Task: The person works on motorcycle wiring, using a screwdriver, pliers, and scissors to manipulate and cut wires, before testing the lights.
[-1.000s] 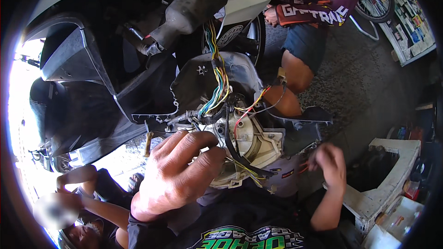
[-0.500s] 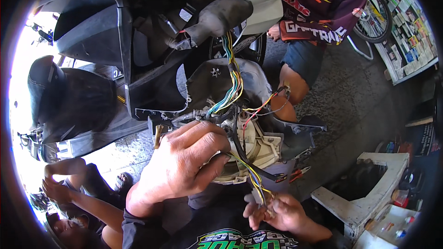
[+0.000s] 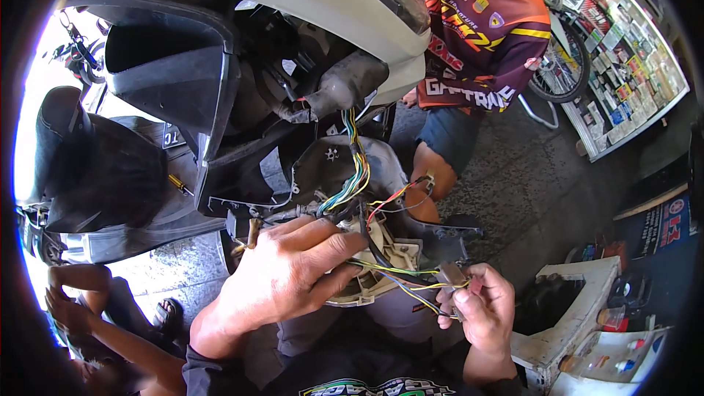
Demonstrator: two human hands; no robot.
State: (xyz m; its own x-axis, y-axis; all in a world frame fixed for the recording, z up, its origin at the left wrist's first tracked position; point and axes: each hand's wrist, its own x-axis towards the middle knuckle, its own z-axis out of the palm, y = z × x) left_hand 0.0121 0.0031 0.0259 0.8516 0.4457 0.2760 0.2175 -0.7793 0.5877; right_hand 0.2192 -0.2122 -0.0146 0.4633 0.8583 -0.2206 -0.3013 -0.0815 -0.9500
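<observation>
Daylight glare blown out at left; left hand bright; right side dim; rim bent.

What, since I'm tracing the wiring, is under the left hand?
A pale housing shows past the left hand, with a black cable and thin coloured wires crossing it. Whatever lies directly beneath is covered.

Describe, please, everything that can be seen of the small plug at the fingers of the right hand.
The plug is small and box-shaped, brownish grey, and looks like plastic. It sits slightly tilted at the fingers of the right hand, just above the thumb tip in the picture. Thin wires, green and yellow among them, stretch toward its left side from near the left hand. Its right end is partly hidden by the fingers, and finer details, such as slots, are too small to tell.
</observation>
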